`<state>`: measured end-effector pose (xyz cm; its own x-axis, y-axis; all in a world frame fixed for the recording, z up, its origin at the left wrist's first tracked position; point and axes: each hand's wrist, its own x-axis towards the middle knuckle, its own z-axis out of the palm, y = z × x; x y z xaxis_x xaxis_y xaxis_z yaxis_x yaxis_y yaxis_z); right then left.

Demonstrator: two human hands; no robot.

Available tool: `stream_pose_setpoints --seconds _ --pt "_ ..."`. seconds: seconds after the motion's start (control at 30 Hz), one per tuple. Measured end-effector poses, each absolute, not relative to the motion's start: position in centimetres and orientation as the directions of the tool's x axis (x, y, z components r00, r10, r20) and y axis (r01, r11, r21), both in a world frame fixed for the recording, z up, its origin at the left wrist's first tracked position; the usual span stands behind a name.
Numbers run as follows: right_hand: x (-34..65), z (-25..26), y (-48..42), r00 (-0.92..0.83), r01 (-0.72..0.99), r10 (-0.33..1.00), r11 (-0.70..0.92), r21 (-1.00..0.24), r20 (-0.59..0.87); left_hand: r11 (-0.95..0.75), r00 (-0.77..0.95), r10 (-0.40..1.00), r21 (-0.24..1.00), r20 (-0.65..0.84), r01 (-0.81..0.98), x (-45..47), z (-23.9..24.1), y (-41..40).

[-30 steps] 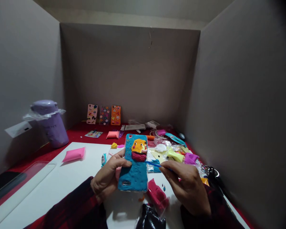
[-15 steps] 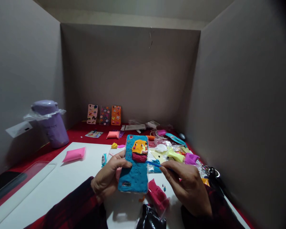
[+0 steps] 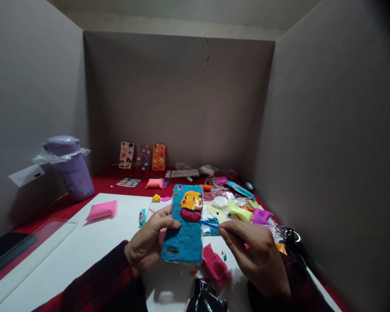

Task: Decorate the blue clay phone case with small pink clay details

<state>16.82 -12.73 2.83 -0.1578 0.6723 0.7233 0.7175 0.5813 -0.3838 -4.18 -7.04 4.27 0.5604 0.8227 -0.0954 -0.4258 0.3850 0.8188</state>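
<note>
My left hand [image 3: 147, 245] grips a phone case [image 3: 184, 234] covered in blue clay, held upright over the white board [image 3: 84, 251]. A yellow-orange face and a dark red patch sit on the case's upper half. My right hand [image 3: 256, 255] pinches a thin blue tool [image 3: 209, 224], whose tip touches the case's right edge beside the red patch. A bag of dark red clay [image 3: 216, 266] lies just below the case, and a black bag [image 3: 204, 299] sits at the near edge.
Three decorated cases [image 3: 143, 156] lean on the back wall. A purple jar [image 3: 69, 169] stands at the left, with pink clay [image 3: 101, 209] near it. Clay packets and wrappers [image 3: 240, 208] crowd the right side. A clear tray [image 3: 32, 242] lies at the near left.
The case and both hands have shifted very slightly; the tool tip stays at the case's right edge.
</note>
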Motion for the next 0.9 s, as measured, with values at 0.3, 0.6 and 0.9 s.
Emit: stream_pose_setpoints --seconds 0.3,0.6,0.9 --pt "16.75 3.04 -12.77 -0.131 0.729 0.679 0.559 -0.393 0.722 0.395 0.577 0.812 0.812 -0.089 -0.430 -4.20 4.24 -6.96" --pt "16.66 3.13 -13.06 -0.138 0.721 0.669 0.574 -0.389 0.731 0.382 0.570 0.818 0.810 -0.073 -0.445 -4.20 4.26 -7.01" --pt "16.55 3.16 -13.11 -0.137 0.740 0.667 0.561 -0.372 0.732 0.380 0.578 0.813 0.815 -0.070 -0.437 -4.29 4.03 -6.90"
